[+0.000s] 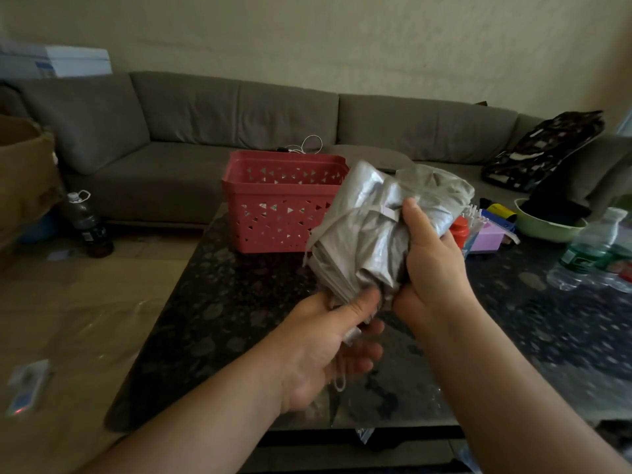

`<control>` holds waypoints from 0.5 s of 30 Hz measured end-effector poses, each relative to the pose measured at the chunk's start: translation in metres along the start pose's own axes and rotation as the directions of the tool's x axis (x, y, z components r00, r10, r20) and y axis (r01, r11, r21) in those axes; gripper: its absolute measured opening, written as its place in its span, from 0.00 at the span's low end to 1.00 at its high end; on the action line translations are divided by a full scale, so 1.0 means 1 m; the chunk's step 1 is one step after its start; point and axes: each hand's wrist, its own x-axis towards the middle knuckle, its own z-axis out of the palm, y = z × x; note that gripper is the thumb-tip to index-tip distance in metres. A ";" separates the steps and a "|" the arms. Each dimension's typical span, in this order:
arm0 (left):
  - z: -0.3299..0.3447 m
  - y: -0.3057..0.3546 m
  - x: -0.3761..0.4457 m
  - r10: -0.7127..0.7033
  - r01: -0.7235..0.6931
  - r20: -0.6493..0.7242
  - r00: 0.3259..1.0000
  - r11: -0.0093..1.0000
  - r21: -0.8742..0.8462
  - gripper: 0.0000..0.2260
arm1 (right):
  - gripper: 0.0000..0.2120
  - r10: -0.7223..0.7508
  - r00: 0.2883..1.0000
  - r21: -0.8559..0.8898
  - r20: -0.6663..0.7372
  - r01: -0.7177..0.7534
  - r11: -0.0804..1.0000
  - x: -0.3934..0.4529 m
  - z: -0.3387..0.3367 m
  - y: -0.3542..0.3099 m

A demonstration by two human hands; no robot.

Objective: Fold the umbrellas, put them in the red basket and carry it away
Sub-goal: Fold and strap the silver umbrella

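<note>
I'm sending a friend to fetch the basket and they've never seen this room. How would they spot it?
Find the grey sofa along the back wall, then the dark speckled table in front of it. The basket stands on the table's far edge, nearest the sofa. It is the only red thing that size: an open plastic tub with triangle cut-outs in its walls.

Head view — forward-down, close over table (239,302)

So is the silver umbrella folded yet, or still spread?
Folded: the silver umbrella is a bunched bundle, with both hands gripping it above the table. Strap fastening: cannot tell.
</note>
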 end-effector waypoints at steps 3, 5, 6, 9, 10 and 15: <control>0.006 0.000 0.001 0.062 -0.063 -0.086 0.994 0.998 -0.017 0.13 | 0.12 0.010 1.000 0.025 0.003 -0.010 1.000 -0.002 0.003 0.002; 0.006 0.002 0.001 0.066 -0.067 -0.097 0.993 0.998 -0.012 0.14 | 0.13 -0.020 1.000 0.033 0.000 0.020 0.999 -0.005 0.004 0.007; 0.006 0.004 0.001 0.065 -0.065 -0.098 0.993 0.998 -0.006 0.16 | 0.14 -0.036 0.999 0.037 0.013 0.036 0.999 -0.007 0.005 0.009; 0.004 0.007 0.002 0.147 -0.139 -0.229 0.962 0.989 0.050 0.15 | 0.17 -0.041 0.997 0.068 0.063 0.037 0.997 -0.008 0.007 0.016; 0.003 0.008 0.004 0.214 -0.202 -0.289 0.933 0.977 0.072 0.13 | 0.18 -0.028 0.996 0.083 0.081 0.021 0.996 -0.008 0.007 0.016; -0.018 0.018 0.009 0.593 -0.486 -0.337 0.731 0.799 0.353 0.16 | 0.20 -0.002 0.996 0.094 0.085 -0.006 0.996 0.000 0.002 0.009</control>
